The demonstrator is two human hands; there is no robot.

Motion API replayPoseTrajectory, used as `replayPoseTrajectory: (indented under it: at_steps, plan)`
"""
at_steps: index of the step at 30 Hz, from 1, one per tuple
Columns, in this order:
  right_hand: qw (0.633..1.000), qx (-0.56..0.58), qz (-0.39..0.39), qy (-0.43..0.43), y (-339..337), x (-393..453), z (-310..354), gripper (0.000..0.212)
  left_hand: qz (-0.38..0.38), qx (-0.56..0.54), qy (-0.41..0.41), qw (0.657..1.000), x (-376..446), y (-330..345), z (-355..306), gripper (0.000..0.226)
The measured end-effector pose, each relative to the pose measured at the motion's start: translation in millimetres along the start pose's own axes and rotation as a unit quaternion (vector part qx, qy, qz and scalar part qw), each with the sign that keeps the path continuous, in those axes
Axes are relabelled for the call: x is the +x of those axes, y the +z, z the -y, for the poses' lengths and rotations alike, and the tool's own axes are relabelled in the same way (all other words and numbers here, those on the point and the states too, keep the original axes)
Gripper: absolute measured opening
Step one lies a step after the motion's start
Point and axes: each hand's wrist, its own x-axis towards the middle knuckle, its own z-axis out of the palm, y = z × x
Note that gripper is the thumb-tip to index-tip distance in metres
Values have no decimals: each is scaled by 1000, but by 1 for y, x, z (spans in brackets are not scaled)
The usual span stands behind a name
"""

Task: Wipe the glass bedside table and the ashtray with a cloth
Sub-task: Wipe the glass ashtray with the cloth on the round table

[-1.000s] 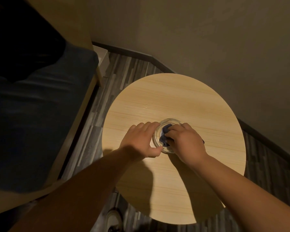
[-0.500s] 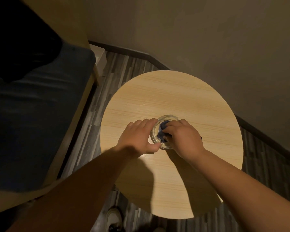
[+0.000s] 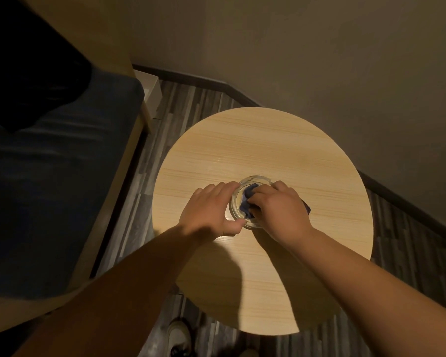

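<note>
Still steadying ashtray [image 3: 250, 202] with left hand [image 3: 209, 210], right hand [image 3: 278, 212] gripping cloth [image 3: 247, 202], now scrubbing inside; table [image 3: 268, 140] pending.

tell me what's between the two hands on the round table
In the head view, the clear glass ashtray sits between the left hand and right hand, with the dark blue cloth pressed inside it by the right fingers.

cloth [image 3: 248, 200] shifted slightly inside ashtray [image 3: 252, 179]
</note>
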Motion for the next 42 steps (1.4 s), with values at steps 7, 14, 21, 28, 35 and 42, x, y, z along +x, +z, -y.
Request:
replayPoseTrajectory:
  at_steps: [7,14,21,28,35,42]
  plan:
    - [993,-98,72,10,-29,-7,-1,27,-10,15,-4,1000,0,4,1,77]
    - [987,-99,129,-15,-33,-2,11,30,-40,32,1,999,-1,10,1,77]
    - [996,-65,49,34,-30,26,18,24,-68,14,7,998,1,10,1,68]
    - [993,-69,91,22,-28,-7,12,21,-84,40,11,996,0,19,4,75]
    - [995,-73,54,29,-22,25,20,28,-108,24,17,994,2,18,5,71]
    - [988,-105,110,36,-34,-1,13,23,-111,42,16,993,0,21,4,74]
